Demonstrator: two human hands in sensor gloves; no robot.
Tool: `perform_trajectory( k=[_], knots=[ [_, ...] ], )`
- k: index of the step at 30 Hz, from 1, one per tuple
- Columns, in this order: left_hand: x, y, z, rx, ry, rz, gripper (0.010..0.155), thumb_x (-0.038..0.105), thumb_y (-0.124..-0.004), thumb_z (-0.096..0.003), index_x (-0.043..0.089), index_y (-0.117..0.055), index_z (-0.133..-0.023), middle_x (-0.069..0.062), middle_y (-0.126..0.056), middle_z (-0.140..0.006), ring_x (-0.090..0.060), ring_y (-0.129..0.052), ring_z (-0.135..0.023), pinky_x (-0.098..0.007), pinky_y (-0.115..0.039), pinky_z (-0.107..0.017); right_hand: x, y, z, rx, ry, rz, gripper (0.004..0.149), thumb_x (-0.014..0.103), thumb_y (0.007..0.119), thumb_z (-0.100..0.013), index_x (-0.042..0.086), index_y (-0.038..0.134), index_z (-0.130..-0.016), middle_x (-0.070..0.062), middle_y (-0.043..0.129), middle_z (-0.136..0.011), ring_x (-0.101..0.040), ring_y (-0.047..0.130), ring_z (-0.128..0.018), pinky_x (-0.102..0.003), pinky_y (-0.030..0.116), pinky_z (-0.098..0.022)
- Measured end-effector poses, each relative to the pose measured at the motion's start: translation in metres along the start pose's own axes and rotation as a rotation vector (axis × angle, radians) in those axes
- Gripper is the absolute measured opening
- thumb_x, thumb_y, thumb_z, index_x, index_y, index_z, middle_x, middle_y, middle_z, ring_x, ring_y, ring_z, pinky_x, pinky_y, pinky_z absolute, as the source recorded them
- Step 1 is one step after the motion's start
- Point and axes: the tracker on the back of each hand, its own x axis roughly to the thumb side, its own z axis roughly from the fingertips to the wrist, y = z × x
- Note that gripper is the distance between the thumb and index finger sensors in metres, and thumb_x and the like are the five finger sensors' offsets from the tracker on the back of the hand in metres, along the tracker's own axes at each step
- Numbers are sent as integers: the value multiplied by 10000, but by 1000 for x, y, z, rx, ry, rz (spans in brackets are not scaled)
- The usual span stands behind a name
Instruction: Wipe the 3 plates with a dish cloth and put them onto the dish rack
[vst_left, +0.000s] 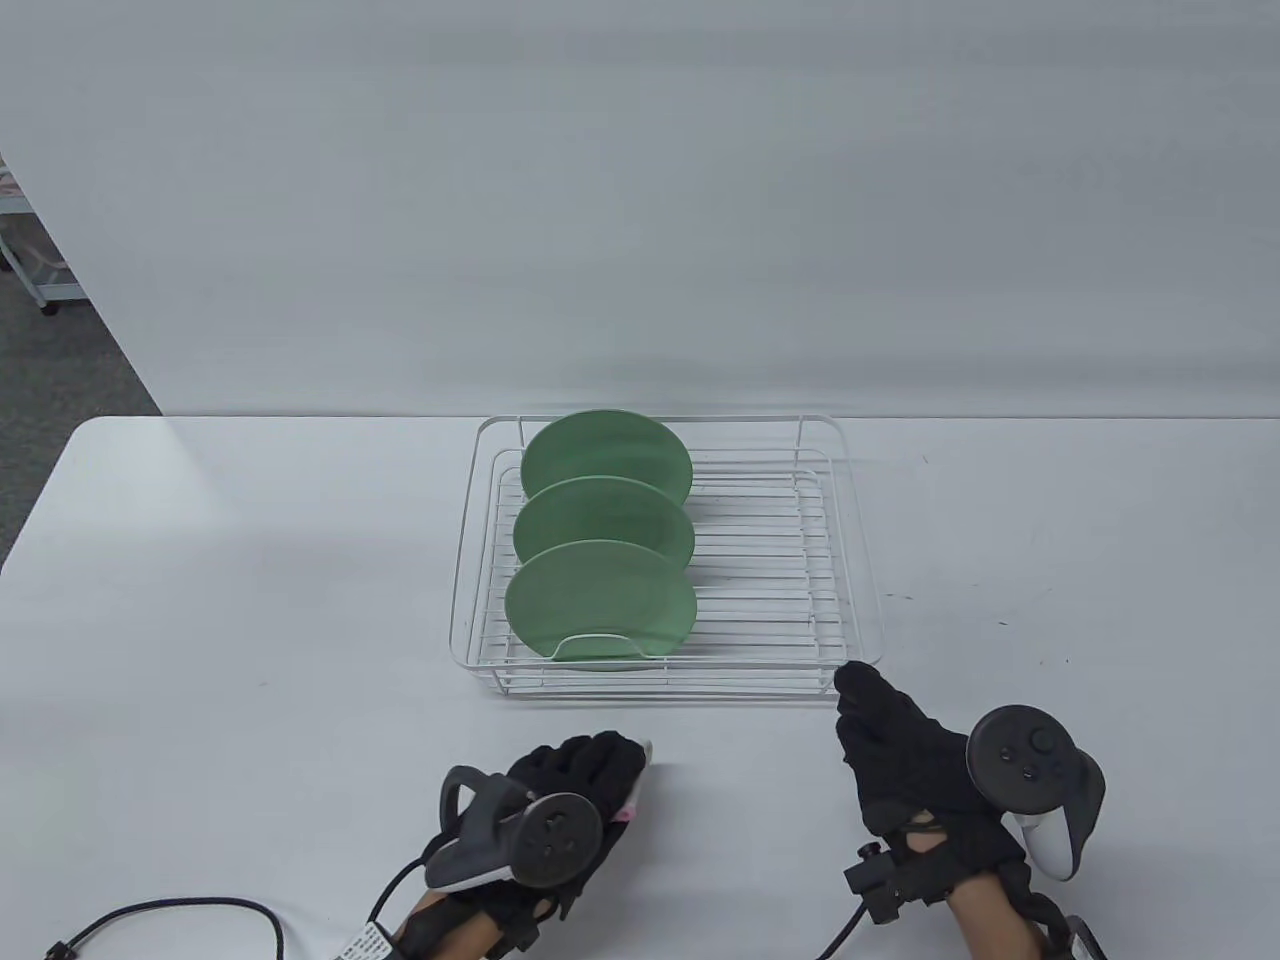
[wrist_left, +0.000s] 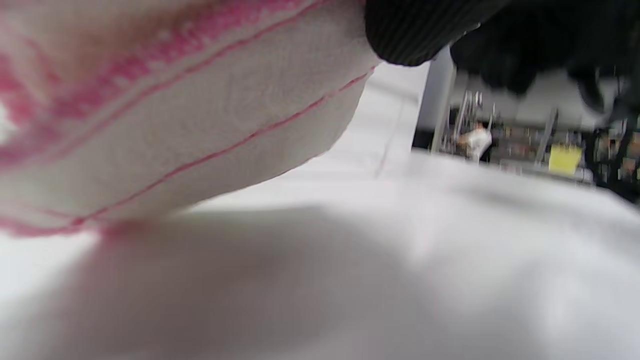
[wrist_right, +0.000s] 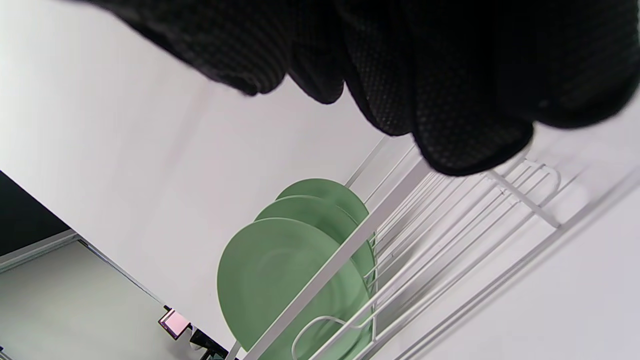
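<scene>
Three green plates stand on edge in the left half of the white wire dish rack (vst_left: 740, 418): a far plate (vst_left: 607, 460), a middle plate (vst_left: 603, 520) and a near plate (vst_left: 600, 598). My left hand (vst_left: 600, 755) rests on the table in front of the rack and grips a bunched white dish cloth (vst_left: 643, 768) with pink stripes. That cloth (wrist_left: 165, 125) fills the left wrist view under a gloved finger (wrist_left: 415, 30). My right hand (vst_left: 865, 700) lies by the rack's near right corner with its fingers stretched out, holding nothing. The right wrist view shows the plates (wrist_right: 280, 280) behind the rack wires (wrist_right: 520, 200).
The white table (vst_left: 200, 600) stretches to both sides of the rack. A black cable (vst_left: 180, 905) trails at the near left edge. A grey wall stands behind the table, and a cart (vst_left: 40, 270) sits on the floor at far left.
</scene>
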Motion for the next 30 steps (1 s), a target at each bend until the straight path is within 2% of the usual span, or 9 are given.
perform_trajectory(
  k=[4, 10, 13, 15, 18, 21, 27, 29, 30],
  knots=[
    [12, -27, -13, -134, -17, -44, 611, 410, -736, -487, 223, -588, -1049, -154, -713, -1068, -453, -787, -951, -621, -729, -634, -3, 4, 1, 21, 3, 21, 608, 339, 826, -392, 92, 729, -939, -274, 860, -851, -473, 978, -501, -574, 864, -321],
    [4, -19, -9, -198, -32, 92, 806, 653, -728, -421, 245, -515, -1083, -164, -628, -1117, -485, -681, -1011, -652, -663, -675, -1, 10, 2, 36, -24, 67, 613, 333, 835, -383, 94, 731, -938, -270, 859, -856, -479, 975, -509, -580, 861, -327],
    [-3, 1, 1, -95, -46, 207, 822, 677, -700, -411, 234, -522, -1081, -173, -640, -1108, -485, -690, -1006, -660, -662, -669, 6, 6, 7, -44, -91, 58, 602, 318, 839, -384, 94, 741, -934, -267, 863, -862, -511, 956, -549, -620, 835, -361],
    [-6, 22, 12, 58, -54, 219, 800, 655, -705, -421, 227, -534, -1075, -176, -649, -1101, -484, -704, -998, -662, -666, -664, 15, 4, 13, -116, -192, 81, 590, 305, 836, -394, 103, 740, -940, -264, 844, -892, -547, 905, -640, -680, 773, -441],
    [-9, 61, 36, 369, -38, 102, 778, 626, -719, -428, 223, -549, -1072, -182, -647, -1102, -489, -706, -994, -672, -656, -665, 32, 7, 25, -215, -396, 247, 616, 295, 853, -378, 128, 722, -956, -237, 801, -951, -554, 829, -771, -739, 665, -552],
    [-11, 84, 55, 554, 28, -98, 793, 628, -726, -416, 247, -521, -1080, -165, -587, -1134, -481, -642, -1034, -686, -611, -689, 43, 15, 34, -271, -581, 410, 854, 239, 971, -212, 174, 641, -996, -201, 710, -1026, -544, 714, -881, -778, 553, -610],
    [-25, 89, 64, 445, 264, -437, 984, 762, -591, -399, 281, -85, -1093, -151, -65, -1170, -490, -147, -1104, -746, -333, -740, 43, 28, 34, -175, -632, 634, 1135, 393, 998, -125, 285, 374, -1066, -147, 334, -1172, -535, 318, -1052, -842, 254, -660],
    [-32, 83, 59, 431, 254, -396, 986, 772, -581, -387, 291, -86, -1091, -140, -51, -1165, -482, -122, -1101, -749, -304, -735, 37, 31, 30, -106, -571, 712, 889, 544, 794, -355, 332, 310, -1070, -102, 261, -1192, -528, 242, -1071, -847, 217, -662],
    [-36, 81, 57, 414, 255, -379, 986, 774, -581, -378, 296, -99, -1092, -134, -59, -1168, -478, -124, -1103, -749, -299, -735, 35, 31, 28, -91, -549, 726, 897, 559, 789, -351, 345, 300, -1072, -86, 242, -1198, -527, 224, -1074, -848, 208, -663]
  ],
)
